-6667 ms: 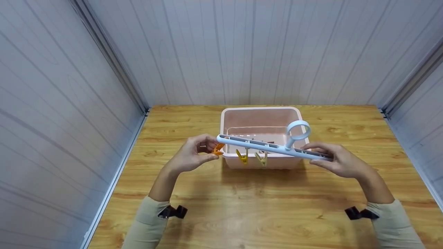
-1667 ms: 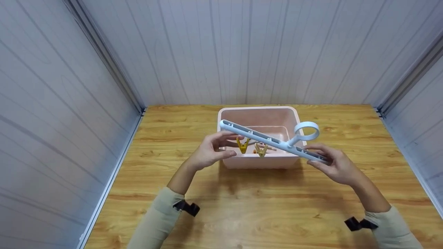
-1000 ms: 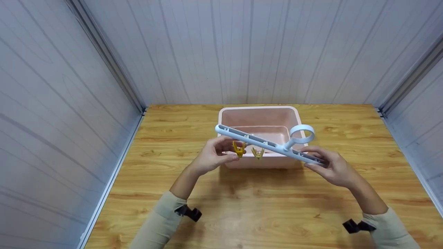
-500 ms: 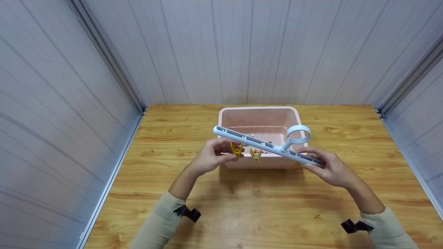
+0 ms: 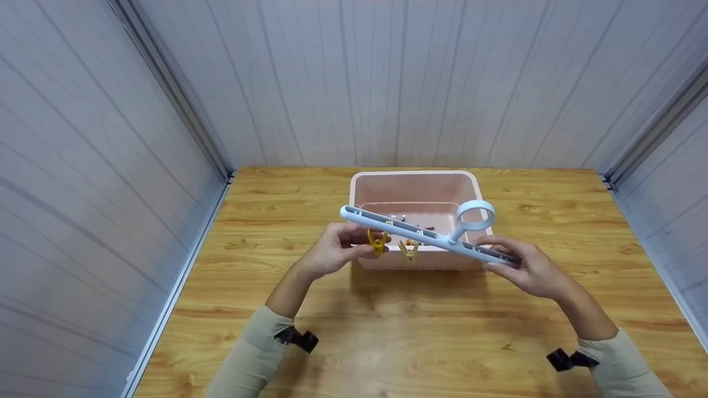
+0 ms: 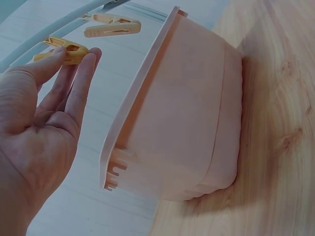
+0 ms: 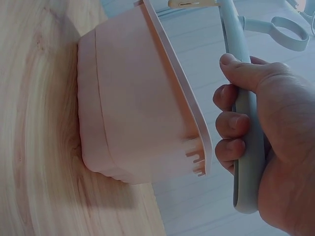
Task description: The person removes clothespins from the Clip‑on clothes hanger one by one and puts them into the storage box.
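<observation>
Pinching a yellow clip (image 5: 377, 241), left hand (image 5: 332, 254) half-curled.

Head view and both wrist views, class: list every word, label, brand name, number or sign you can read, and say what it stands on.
None: no readable text shows in any view.
The pale blue clip hanger, the yellow pegs hanging from it, the pink tub, the wooden table and the panelled wall all appear unmarked.
</observation>
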